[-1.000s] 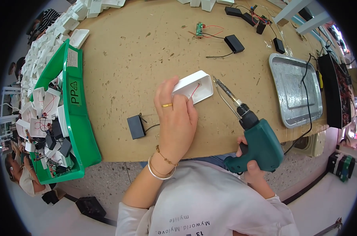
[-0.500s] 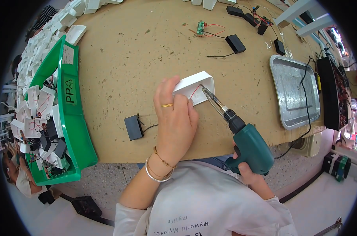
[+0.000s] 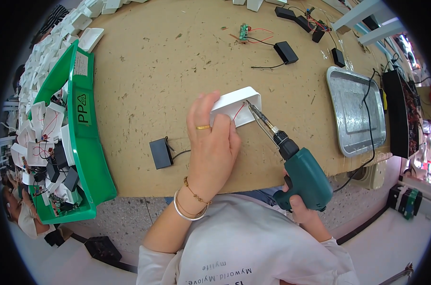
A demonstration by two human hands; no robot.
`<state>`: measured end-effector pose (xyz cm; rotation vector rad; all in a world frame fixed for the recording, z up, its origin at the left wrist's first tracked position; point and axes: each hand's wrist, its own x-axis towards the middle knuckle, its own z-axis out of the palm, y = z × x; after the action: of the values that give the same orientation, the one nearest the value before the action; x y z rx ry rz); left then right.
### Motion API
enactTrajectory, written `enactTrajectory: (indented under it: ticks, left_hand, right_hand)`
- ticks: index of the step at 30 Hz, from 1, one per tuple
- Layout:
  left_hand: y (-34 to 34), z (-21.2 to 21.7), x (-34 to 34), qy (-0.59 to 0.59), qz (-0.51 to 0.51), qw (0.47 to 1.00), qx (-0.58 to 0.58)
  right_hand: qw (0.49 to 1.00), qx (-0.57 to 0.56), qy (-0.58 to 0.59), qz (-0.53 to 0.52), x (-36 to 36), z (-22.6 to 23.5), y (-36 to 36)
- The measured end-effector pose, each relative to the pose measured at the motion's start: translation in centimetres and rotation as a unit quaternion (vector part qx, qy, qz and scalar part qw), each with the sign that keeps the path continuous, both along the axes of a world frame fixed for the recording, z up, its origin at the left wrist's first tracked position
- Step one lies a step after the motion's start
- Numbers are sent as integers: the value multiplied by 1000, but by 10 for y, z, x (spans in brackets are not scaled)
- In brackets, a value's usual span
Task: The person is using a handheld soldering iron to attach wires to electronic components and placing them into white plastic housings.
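The near edge of the tabletop (image 3: 134, 114) runs across the lower part of the frame, just in front of the person's body. A broad stretch of its scuffed brown surface spreads upward from the hands, between the green bin (image 3: 88, 147) at left and the metal tray (image 3: 358, 111) at right.

At the centre, the left hand (image 3: 211, 137) grasps a white case (image 3: 235, 99), which sticks out past the fingers to the upper right, its open side showing. A red wire (image 3: 238, 112) lies inside. The right hand (image 3: 302, 209), lower right of centre, is wrapped around the handle of a green soldering gun (image 3: 308, 178), whose tip points into the case beside the wire's end; whether they touch I cannot tell. A black box (image 3: 161, 153) lies left of the left hand, its lead running toward that hand.

The bin holds white cases, black boxes and red wires in a jumble. A black cord (image 3: 370, 123) crosses the tray. At upper centre, a small circuit board (image 3: 244, 33) lies near another black box (image 3: 285, 52).
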<state>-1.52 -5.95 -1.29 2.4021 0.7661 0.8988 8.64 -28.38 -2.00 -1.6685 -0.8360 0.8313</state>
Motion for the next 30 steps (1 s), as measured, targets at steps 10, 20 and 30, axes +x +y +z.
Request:
enactTrajectory:
  ticks: [10, 20, 30]
  left_hand:
    - [0, 2, 0, 8, -2, 1000, 1]
    - [0, 3, -1, 9, 0, 1000, 6]
    - [1, 3, -1, 8, -4, 1000, -2]
  right_hand:
    - [1000, -13, 2, 1, -1, 8, 6]
    - [1000, -14, 1, -8, -2, 13, 8]
    - [999, 14, 17, -40, -3, 11, 10]
